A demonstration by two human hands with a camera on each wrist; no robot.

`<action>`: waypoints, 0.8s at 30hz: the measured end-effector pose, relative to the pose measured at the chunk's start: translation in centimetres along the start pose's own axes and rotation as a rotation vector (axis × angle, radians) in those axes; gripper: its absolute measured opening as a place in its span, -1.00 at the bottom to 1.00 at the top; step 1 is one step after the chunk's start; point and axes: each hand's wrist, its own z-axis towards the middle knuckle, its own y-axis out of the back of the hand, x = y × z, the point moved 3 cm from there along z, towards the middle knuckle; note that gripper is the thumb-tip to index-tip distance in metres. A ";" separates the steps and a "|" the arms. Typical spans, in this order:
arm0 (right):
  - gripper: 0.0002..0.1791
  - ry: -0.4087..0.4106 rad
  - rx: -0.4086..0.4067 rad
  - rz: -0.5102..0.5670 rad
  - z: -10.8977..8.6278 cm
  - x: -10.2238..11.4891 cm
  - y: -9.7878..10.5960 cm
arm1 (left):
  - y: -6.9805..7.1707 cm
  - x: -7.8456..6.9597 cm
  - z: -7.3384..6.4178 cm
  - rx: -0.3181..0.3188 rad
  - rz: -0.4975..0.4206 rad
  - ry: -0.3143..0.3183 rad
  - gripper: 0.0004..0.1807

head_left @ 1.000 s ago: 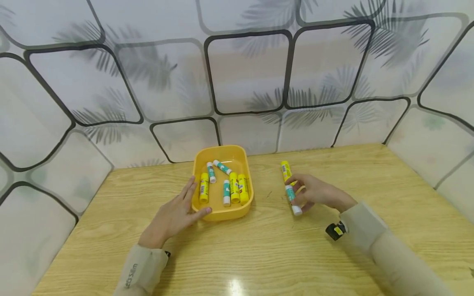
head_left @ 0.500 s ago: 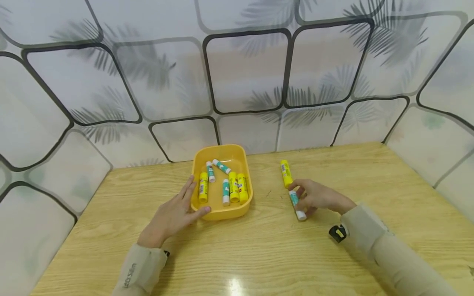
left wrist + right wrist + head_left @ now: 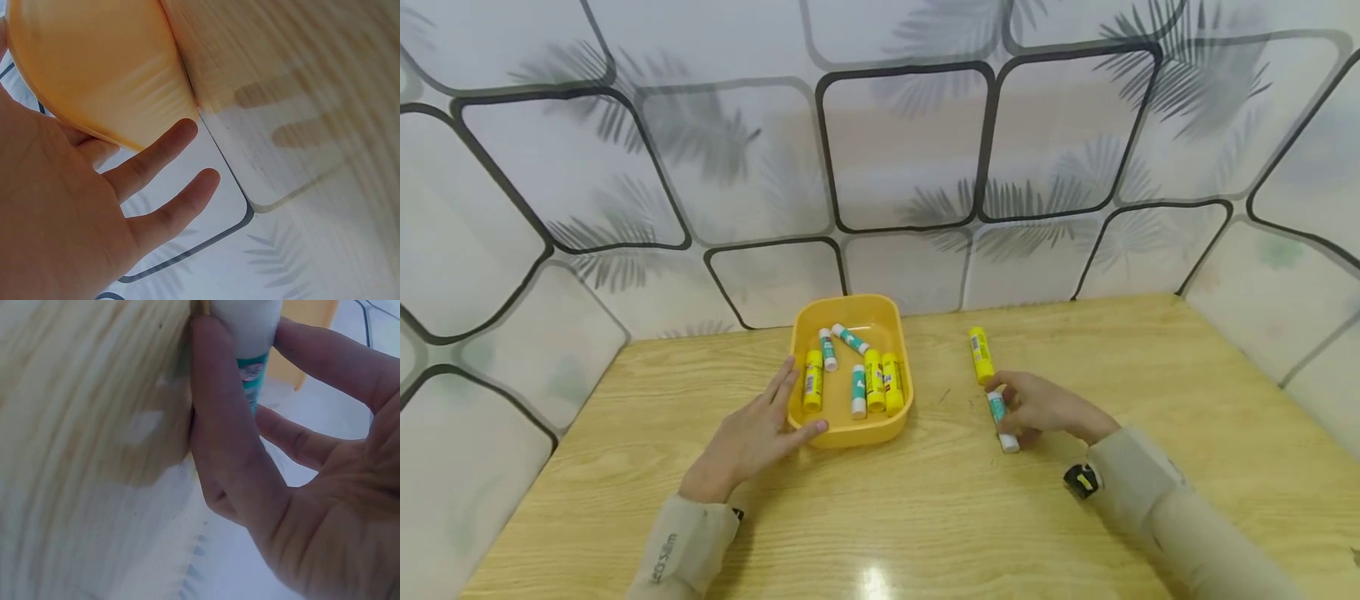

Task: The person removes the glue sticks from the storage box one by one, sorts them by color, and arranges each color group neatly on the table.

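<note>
Two bare hands reach over a wooden table, and only the head view takes in both. It alone shows what the yellow tray ahead of the left hand contains: three yellow glue sticks and three teal-and-white ones. The left wrist view gives the tray's outer wall instead, with two straight fingers spread apart beneath it. From the right wrist, digits show on opposite sides of a teal-and-white glue stick's white end, a strip of tray behind them.

The left hand is spread, thumb stretched rightward at the tray's near edge, other fingers along its left side. The right hand reaches inward, bent fingers and thumb pinching that teal-and-white glue stick low over the table. Just beyond those fingertips lies a lone yellow glue stick.
</note>
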 end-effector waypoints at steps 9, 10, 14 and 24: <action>-0.31 -0.017 0.012 -0.030 0.2 0.1 0.0 | -0.1 0.0 0.0 -0.012 0.007 -0.004 0.03; -0.30 -0.016 0.011 -0.044 0.2 0.1 0.0 | 0.0 0.0 0.0 -0.012 0.006 0.000 0.03; -0.21 -0.029 0.004 -0.079 0.1 0.4 0.4 | 0.0 0.2 0.0 -0.011 0.000 0.004 0.04; -0.18 -0.075 -0.044 -0.010 -0.4 1.5 2.2 | 0.3 0.0 0.1 0.005 -0.002 0.006 0.03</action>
